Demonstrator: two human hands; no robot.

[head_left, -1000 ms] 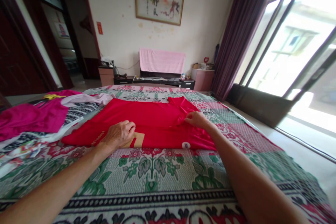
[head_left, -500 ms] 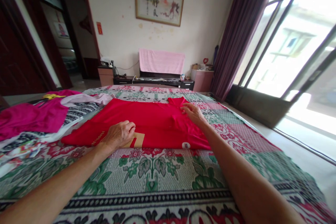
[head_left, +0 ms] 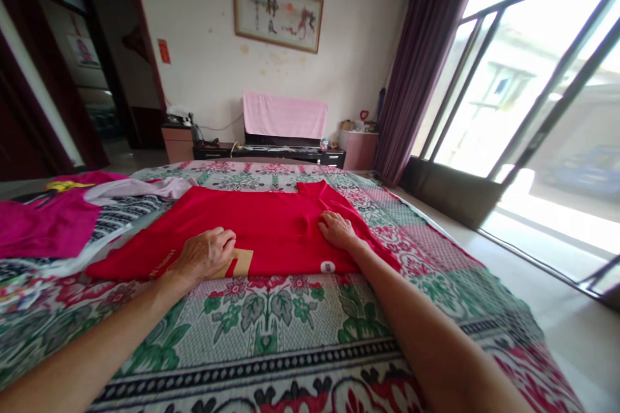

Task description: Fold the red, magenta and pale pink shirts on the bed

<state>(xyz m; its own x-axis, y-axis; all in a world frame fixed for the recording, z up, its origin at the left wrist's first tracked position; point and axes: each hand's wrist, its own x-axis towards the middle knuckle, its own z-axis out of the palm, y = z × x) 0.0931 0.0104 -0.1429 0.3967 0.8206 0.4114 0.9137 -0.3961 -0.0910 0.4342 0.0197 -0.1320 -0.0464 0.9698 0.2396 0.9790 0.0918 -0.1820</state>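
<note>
A red shirt lies spread flat on a floral bedspread, with a gold patch and a small white badge near its front edge. My left hand rests on the shirt's near edge beside the gold patch, fingers curled down into the cloth. My right hand lies on the shirt's right part, fingers stretched out and pressing flat on the fabric.
A magenta garment and black-and-white striped cloth are piled at the left of the bed. Beyond the bed stands a low cabinet with a pink towel. A large glass door and dark curtain are on the right.
My right hand let go of the pinched fabric at the shirt's right side and now lies flat on it, nearer to me. The right sleeve part lies folded in. My left hand stayed put.
</note>
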